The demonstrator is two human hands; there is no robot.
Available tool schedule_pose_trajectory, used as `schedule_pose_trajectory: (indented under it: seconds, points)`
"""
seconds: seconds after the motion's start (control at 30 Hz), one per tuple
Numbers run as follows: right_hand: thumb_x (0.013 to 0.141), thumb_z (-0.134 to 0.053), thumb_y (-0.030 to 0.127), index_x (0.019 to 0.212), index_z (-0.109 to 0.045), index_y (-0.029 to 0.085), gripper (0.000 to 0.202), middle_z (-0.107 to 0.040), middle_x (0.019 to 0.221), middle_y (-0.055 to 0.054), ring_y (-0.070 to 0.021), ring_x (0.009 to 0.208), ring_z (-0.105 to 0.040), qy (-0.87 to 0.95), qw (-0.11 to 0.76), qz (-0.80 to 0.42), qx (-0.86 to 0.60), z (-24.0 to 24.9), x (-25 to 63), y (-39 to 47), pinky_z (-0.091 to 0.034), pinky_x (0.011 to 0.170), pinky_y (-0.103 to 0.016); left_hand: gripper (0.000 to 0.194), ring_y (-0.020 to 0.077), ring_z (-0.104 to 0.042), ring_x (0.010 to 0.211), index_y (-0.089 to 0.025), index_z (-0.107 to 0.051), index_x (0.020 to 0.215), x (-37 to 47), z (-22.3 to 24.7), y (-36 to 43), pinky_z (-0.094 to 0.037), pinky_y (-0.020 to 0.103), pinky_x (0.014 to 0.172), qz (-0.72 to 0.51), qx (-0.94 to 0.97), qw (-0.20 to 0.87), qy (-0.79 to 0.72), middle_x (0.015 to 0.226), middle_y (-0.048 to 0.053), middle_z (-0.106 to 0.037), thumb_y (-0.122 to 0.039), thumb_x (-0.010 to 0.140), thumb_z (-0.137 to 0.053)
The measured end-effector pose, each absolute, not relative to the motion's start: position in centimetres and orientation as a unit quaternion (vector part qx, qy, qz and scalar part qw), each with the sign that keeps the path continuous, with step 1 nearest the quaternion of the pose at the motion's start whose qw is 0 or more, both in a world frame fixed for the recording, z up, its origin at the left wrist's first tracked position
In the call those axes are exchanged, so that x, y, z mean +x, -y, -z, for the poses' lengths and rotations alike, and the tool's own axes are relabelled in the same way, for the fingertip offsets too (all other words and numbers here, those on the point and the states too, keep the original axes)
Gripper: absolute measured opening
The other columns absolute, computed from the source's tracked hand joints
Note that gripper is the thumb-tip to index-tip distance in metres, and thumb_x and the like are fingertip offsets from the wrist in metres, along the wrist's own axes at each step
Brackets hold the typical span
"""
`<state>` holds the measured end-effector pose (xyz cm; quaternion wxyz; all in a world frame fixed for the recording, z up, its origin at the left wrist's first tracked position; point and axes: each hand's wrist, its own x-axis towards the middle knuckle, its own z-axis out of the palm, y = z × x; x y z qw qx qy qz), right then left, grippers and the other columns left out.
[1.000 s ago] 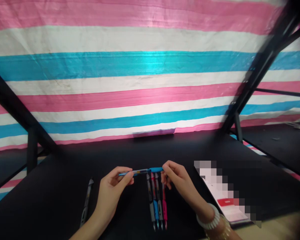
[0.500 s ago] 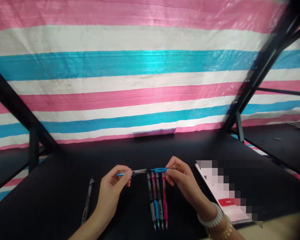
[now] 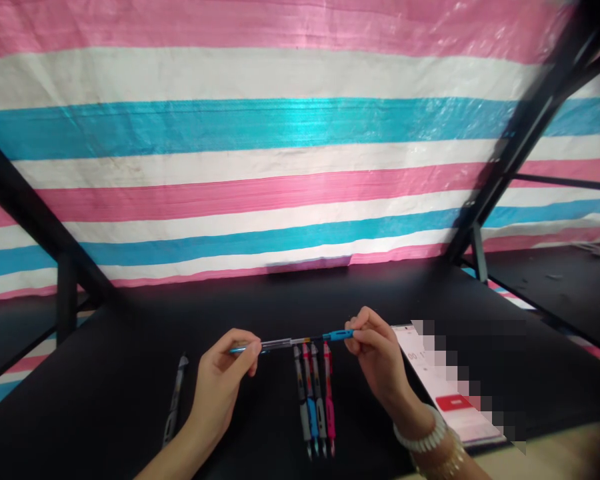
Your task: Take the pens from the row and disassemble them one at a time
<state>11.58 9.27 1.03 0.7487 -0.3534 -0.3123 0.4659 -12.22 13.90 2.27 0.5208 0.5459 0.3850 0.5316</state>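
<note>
A blue pen (image 3: 300,342) is held level above the black table (image 3: 105,400), its long axis running left to right across the view, rising slightly toward the right.

The left hand (image 3: 225,377) is pinched on the clear barrel near its left end, thumb and forefinger pressed together around it, with the tip poking out just left of the fingers. The right hand (image 3: 380,357) is pinched on the blue cap end (image 3: 338,335), fingertips closed over its right extremity. The two grips lie at opposite ends of the same axis, and a thin dark stretch is seen between barrel and blue end. Whether the two parts are joined there or drawn apart cannot be told.

Both hands are about equally near to the pen; neither is free. Any pull or push would be made along the left-right line.

Directly under the held pen, four pens (image 3: 316,400) are laid side by side on the table, touching or nearly so, their long axes running near to far, at right angles to the held one. A lone dark pen (image 3: 175,400) is laid well apart to the left, also near to far. A pixelated card (image 3: 455,400) lies just right of the right hand. White bracelets (image 3: 420,437) are worn on the right wrist. A striped tarp (image 3: 280,133) hangs behind the table.
</note>
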Motion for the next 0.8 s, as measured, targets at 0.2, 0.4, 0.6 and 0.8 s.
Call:
schedule_pose_trajectory:
  seconds: [0.2,0.4,0.6,0.8]
  points:
    - [0.065,-0.065,0.013,0.064,-0.053,0.02,0.014,-0.051,0.058,0.006,-0.0075,0.048,-0.039,0.308,0.761,-0.453,-0.347,-1.17,11.59,-9.21,-0.023,0.048,-0.024,0.02,0.0104,-0.045,0.055,-0.019,-0.071,0.076,-12.19,-2.3,-13.84,-0.036,0.023,0.052,-0.539,0.541,0.521,-0.382,0.063,-0.003,-0.054,-0.037,0.08,-0.078]
    - [0.064,-0.066,0.013,0.063,-0.055,0.021,0.013,-0.051,0.057,0.006,-0.0084,0.048,-0.037,0.307,0.764,-0.442,-0.355,-1.52,11.54,-9.1,-0.022,0.048,-0.025,0.019,0.0103,-0.044,0.056,-0.019,-0.071,0.076,-12.19,-2.38,-13.82,-0.035,0.024,0.052,-0.54,0.539,0.525,-0.378,0.063,-0.003,-0.054,-0.036,0.081,-0.078]
    - [0.065,-0.066,0.014,0.064,-0.054,0.022,0.014,-0.05,0.057,0.006,-0.009,0.047,-0.036,0.313,0.762,-0.438,-0.361,-1.46,11.53,-9.13,-0.021,0.047,-0.025,0.018,0.0101,-0.044,0.056,-0.02,-0.071,0.077,-12.26,-2.34,-13.71,-0.035,0.023,0.053,-0.537,0.536,0.533,-0.375,0.063,-0.003,-0.053,-0.036,0.081,-0.078]
    - [0.069,-0.065,0.015,0.066,-0.055,0.022,0.013,-0.047,0.055,0.007,-0.0093,0.049,-0.037,0.338,0.75,-0.433,-0.369,-1.1,11.61,-9.1,-0.025,0.048,-0.025,0.021,0.0099,-0.044,0.055,-0.019,-0.07,0.075,-12.02,-2.73,-13.6,-0.035,0.023,0.053,-0.532,0.536,0.535,-0.379,0.061,-0.003,-0.053,-0.038,0.081,-0.078]
